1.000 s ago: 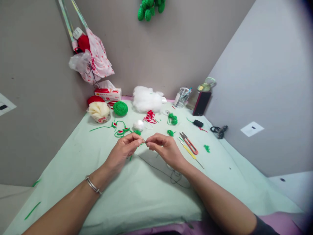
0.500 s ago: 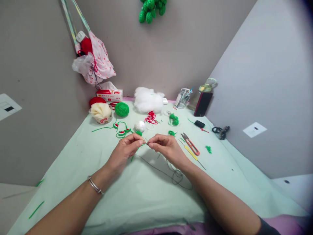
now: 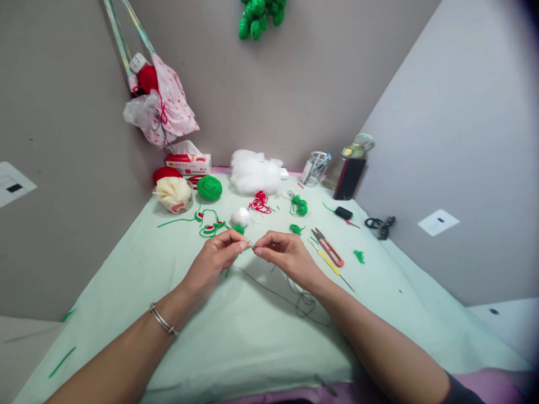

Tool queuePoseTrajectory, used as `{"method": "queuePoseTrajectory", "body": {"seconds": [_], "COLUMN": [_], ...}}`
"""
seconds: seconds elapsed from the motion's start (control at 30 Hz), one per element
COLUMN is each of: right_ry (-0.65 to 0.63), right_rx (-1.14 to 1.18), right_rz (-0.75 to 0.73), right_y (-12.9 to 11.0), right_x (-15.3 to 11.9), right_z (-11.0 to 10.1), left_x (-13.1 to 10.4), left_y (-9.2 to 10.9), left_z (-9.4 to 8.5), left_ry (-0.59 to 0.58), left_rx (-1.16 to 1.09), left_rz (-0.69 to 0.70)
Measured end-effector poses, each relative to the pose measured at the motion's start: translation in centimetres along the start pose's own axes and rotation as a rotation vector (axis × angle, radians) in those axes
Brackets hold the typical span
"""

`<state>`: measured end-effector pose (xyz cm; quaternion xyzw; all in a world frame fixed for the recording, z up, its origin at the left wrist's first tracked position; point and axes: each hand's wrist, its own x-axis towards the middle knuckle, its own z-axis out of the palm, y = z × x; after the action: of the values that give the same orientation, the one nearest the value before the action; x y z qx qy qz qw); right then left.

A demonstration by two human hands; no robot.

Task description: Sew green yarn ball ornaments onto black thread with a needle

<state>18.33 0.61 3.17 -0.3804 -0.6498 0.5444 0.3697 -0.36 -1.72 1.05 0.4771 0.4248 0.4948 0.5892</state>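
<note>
My left hand (image 3: pixel 223 252) is closed in a pinch, and short strands of green yarn (image 3: pixel 228 273) hang under its fingers. Tip to tip with it, my right hand (image 3: pixel 278 247) pinches something thin, too small to make out. A thin sliver shows in the narrow gap between the fingertips. From below my left hand a dark thread (image 3: pixel 269 291) runs across the cloth to a loose tangle (image 3: pixel 306 303) by my right forearm. Just beyond my fingers are a white ball (image 3: pixel 241 216) and a small green crocheted piece (image 3: pixel 238 229).
Right of my hands lie orange-handled snips (image 3: pixel 330 250) and a yellow crochet hook (image 3: pixel 329 262). Farther back stand green yarn (image 3: pixel 209 188), white stuffing (image 3: pixel 256 173), a glass jar (image 3: pixel 314 171) and a phone (image 3: pixel 350 179). Red-and-green crocheted pieces (image 3: pixel 210 229) lie to the left.
My right fingertips have shifted very slightly left, toward my left fingertips. Both hands keep their pinch, and the things on the table stay in place.
</note>
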Motion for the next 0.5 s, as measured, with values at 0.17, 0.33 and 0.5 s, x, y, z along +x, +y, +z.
{"method": "queuePoseTrajectory", "body": {"seconds": [0.17,0.33,0.5], "right_ry": [0.011,0.016,0.016], "right_rx": [0.019,0.037,0.03], "right_rz": [0.013,0.017,0.018], "right_y": [0.05,0.18,0.17], "right_x": [-0.02,0.05,-0.01], "right_z": [0.02,0.08,0.11], "left_x": [-0.03,-0.08,0.07], "left_y": [-0.03,-0.15,-0.18], "left_z": [0.02,0.01,-0.07], "left_ry": [0.002,-0.008,-0.01], "left_rx": [0.002,0.008,0.012], "left_rz": [-0.001,-0.002,-0.003]}}
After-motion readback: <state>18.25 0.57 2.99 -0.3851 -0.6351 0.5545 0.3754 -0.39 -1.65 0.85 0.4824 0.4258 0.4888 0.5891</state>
